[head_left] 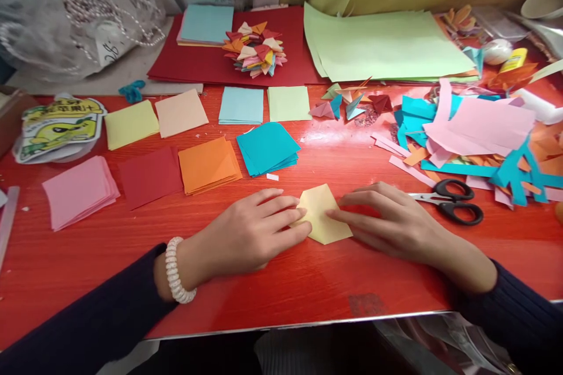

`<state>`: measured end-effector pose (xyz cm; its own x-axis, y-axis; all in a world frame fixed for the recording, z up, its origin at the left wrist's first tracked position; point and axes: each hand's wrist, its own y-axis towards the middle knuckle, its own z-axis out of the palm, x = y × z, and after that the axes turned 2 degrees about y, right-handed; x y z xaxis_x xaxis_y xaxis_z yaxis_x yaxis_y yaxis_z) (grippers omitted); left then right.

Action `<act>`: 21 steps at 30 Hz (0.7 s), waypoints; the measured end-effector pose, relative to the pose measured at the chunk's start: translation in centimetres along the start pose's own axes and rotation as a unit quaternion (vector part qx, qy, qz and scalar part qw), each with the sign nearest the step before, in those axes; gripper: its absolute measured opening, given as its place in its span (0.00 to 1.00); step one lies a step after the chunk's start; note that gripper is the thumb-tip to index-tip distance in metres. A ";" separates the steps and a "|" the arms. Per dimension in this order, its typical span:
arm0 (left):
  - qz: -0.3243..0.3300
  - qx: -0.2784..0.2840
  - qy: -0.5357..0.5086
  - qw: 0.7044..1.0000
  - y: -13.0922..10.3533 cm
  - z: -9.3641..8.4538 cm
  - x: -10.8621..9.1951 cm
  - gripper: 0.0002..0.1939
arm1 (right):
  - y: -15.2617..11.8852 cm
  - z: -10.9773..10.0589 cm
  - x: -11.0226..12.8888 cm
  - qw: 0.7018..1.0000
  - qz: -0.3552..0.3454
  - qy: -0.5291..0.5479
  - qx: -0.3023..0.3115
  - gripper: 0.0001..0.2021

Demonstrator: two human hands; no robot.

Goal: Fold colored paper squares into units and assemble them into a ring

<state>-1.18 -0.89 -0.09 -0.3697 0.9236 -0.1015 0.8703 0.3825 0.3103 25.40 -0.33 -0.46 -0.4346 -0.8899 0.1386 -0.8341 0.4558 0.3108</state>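
Note:
A pale yellow piece of paper (pixel 324 217) with folded edges lies on the red table in front of me. My left hand (pixel 253 228) is closed at its left corner, thumb and fingertips drawn together on the paper. From the other side, my right hand (pixel 391 217) reaches in with its fingers stretched out, one fingertip touching the paper's right part. The underside of the paper is hidden. Black-handled scissors (pixel 457 202) rest just beyond my right hand, their blades partly behind it. A stack of teal paper squares (pixel 268 149) lies above the yellow paper.
Orange (pixel 206 165), red (pixel 151 177) and pink paper squares (pixel 79 192) lie leftward. Paper scraps (pixel 479 129) heap up at right. Folded paper pieces (pixel 347 102) and a multicoloured folded-paper ring (pixel 255 50) sit farther back. Large pale green sheets (pixel 382 44) lie behind.

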 end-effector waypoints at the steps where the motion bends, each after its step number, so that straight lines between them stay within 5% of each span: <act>1: 0.005 0.000 0.009 1.000 0.0 0.0 0.0 0.14 | -0.1 0.0 0.1 1.000 -0.009 -0.003 -0.009 0.15; 8: 0.021 0.001 0.082 0.996 0.1 0.0 -0.4 0.13 | 1.0 -0.1 0.7 0.997 -0.026 0.075 -0.006 0.11; 16: 0.015 0.015 0.044 0.999 0.1 0.0 -0.4 0.14 | 1.9 0.5 1.9 0.959 0.174 0.224 0.005 0.03; 21: 0.024 -0.001 0.026 0.999 0.3 -0.1 -0.8 0.14 | 2.6 0.6 2.5 0.944 0.228 0.240 0.006 0.01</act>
<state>-0.67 -1.48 0.13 -0.3442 0.9381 -0.0379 0.8868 0.3382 0.3151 21.98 -1.37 0.11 -0.5487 -0.5058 0.6657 -0.6021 0.7915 0.1052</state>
